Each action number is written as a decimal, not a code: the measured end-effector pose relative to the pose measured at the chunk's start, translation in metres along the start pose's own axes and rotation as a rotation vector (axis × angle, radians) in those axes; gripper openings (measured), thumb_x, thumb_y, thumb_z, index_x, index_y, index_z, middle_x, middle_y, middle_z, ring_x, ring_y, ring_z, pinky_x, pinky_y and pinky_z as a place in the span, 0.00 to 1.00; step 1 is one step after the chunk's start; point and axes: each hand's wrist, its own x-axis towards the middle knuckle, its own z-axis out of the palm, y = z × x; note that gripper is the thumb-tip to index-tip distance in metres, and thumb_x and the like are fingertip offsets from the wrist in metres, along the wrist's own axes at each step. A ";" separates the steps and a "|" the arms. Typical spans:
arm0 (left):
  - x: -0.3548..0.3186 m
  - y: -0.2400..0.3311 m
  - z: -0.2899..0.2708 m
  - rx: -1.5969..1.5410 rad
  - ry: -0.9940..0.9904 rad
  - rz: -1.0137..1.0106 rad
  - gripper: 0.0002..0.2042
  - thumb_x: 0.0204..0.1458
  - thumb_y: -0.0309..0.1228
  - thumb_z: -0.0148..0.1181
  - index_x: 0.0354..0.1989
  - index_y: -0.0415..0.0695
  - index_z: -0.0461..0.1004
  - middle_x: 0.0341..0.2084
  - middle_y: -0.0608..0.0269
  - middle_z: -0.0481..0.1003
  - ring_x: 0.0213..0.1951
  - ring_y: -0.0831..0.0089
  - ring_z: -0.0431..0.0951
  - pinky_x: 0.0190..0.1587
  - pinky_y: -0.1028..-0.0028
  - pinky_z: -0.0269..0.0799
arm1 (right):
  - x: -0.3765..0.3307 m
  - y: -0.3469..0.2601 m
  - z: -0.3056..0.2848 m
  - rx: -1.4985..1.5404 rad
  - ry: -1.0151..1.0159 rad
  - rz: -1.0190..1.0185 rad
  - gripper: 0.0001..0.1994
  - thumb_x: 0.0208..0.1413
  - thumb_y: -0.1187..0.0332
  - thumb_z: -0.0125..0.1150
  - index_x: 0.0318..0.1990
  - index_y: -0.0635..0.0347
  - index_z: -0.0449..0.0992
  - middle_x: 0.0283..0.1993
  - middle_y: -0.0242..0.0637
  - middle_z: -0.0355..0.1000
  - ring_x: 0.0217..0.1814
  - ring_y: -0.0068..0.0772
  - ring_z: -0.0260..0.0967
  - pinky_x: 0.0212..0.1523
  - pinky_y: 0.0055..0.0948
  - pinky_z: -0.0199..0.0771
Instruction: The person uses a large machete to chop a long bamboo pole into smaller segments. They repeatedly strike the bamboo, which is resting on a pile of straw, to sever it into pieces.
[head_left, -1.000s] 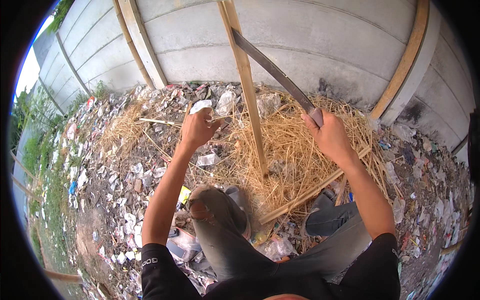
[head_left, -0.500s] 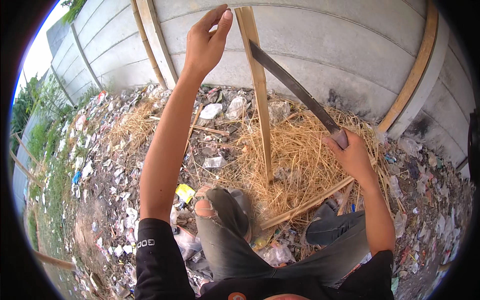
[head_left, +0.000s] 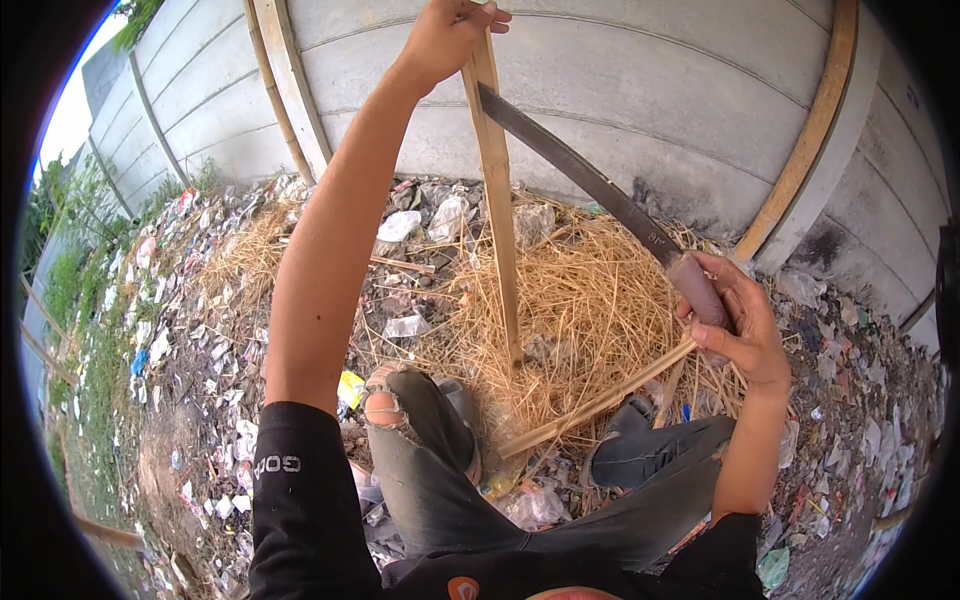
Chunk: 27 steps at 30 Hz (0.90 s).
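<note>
The bamboo strip (head_left: 497, 200) stands upright on the straw pile (head_left: 580, 310), its top clamped in the left hand (head_left: 445, 35). The right hand (head_left: 735, 325) is closed around the handle of a long machete (head_left: 590, 180), whose blade crosses the strip near its top. Litter (head_left: 200, 330) covers the ground beside the concrete wall (head_left: 650, 90).

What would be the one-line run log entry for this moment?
left hand: grips top of upright bamboo strip | right hand: holds machete, blade against strip | ground: straw pile, litter
</note>
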 end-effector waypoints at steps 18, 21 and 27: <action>0.009 0.060 -0.012 -0.933 -0.616 -0.247 0.44 0.60 0.65 0.37 0.66 0.31 0.60 0.49 0.37 0.75 0.45 0.53 0.80 0.50 0.64 0.79 | -0.041 -0.103 0.010 -0.217 0.303 -0.122 0.21 0.51 0.81 0.69 0.53 0.71 0.71 0.49 0.55 0.75 0.53 0.39 0.76 0.52 0.31 0.76; 0.007 0.062 -0.016 -0.922 -0.604 -0.261 0.46 0.59 0.67 0.36 0.67 0.31 0.60 0.49 0.36 0.75 0.43 0.53 0.81 0.48 0.63 0.80 | -0.032 -0.118 0.013 -0.285 0.325 -0.167 0.22 0.49 0.82 0.69 0.53 0.71 0.70 0.51 0.55 0.75 0.56 0.43 0.76 0.56 0.33 0.76; -0.006 0.080 -0.009 -0.890 -0.594 -0.256 0.48 0.58 0.70 0.33 0.67 0.32 0.59 0.48 0.36 0.75 0.40 0.55 0.81 0.45 0.62 0.81 | -0.009 -0.159 -0.029 -0.550 0.307 -0.142 0.20 0.51 0.74 0.71 0.51 0.66 0.74 0.46 0.46 0.77 0.42 0.28 0.75 0.36 0.19 0.71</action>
